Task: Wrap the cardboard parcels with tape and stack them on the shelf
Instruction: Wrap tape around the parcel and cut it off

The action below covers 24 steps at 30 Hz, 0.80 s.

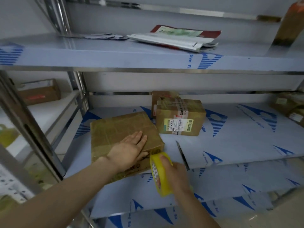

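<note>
My left hand (130,149) lies flat, fingers straight, pressing on the top of the flat cardboard parcel (115,129). This parcel rests on the middle shelf (238,137), close to the front edge. My right hand (179,176) is closed around the yellow tape roll (165,185), with the thumb over the rim. The roll is at about 5 o'clock from the parcel, right at its near corner; I cannot tell if it touches. The top of the parcel shines with bands of tape, so I judge the wrapping is well in progress but not finished. A thin blade tool (181,153), maybe a cutter, lies on the shelf at 3 o'clock from the parcel, near it. At 2 o'clock stands a labelled parcel (181,119), already taped, and a further brown parcel (162,96) is touching behind it, at 11 o'clock. I think these two are done. What is left for this parcel, in my judgement, is to finish the strip, cut it, and stack the flat parcel with the others.
</note>
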### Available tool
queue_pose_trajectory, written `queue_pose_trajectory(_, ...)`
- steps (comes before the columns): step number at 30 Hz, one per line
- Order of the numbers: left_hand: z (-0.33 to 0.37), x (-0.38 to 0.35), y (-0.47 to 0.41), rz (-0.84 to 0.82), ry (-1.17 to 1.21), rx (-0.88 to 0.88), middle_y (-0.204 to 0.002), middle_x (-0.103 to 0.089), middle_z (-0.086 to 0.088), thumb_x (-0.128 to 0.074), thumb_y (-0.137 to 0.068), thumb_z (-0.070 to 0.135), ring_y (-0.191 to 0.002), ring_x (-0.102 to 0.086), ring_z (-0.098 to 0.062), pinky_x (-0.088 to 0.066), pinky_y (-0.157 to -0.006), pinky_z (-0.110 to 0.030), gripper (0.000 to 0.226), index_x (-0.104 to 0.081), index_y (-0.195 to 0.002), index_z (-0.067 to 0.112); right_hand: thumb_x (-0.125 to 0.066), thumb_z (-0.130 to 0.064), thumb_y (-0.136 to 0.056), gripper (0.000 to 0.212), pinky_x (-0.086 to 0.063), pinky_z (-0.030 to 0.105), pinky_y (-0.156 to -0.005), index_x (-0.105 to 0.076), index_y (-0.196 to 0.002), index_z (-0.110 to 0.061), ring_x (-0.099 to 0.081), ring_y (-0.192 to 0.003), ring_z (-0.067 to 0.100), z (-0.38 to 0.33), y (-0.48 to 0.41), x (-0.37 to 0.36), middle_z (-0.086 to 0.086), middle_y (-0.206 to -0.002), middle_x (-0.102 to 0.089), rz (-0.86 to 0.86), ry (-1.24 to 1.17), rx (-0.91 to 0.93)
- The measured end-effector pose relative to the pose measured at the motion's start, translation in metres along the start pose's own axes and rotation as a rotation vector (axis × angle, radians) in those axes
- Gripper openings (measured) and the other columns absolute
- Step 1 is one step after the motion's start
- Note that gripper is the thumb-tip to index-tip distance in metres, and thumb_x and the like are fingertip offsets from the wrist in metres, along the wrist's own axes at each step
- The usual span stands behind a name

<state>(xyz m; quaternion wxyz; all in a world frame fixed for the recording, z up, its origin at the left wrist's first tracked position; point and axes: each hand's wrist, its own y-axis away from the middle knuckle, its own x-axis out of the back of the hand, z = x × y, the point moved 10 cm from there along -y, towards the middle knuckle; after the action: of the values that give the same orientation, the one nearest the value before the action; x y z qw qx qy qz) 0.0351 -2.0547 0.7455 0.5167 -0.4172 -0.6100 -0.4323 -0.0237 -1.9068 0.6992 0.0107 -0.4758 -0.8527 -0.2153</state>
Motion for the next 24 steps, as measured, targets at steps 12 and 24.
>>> queue_pose_trajectory(12,-0.066,0.099,-0.025,0.032,0.49,0.12,-0.115,-0.066,-0.002,-0.043,-0.1,0.038,-0.108,-0.059,-0.022,-0.042,-0.092,-0.029,0.03,-0.062,-0.118,0.025,-0.065,-0.021,-0.086,0.028,-0.057,0.036,-0.062,-0.065,-0.097,0.005,-0.066,-0.057,0.026,-0.194,0.042,-0.012,0.019,-0.072,-0.069,-0.447,-0.195,0.262)
queue_pose_trajectory(24,-0.105,0.08,-0.077,0.115,0.242,0.41,-0.135,-0.054,-0.003,-0.017,-0.098,0.053,-0.12,-0.049,-0.024,-0.025,-0.101,-0.043,0.052,-0.054,-0.126,0.03,-0.065,-0.032,-0.088,0.027,-0.054,0.019,-0.05,-0.064,-0.068,-0.014,-0.064,-0.047,0.006,-0.213,0.006,-0.015,-0.005,-0.049,-0.066,-0.16,-0.273,0.399)
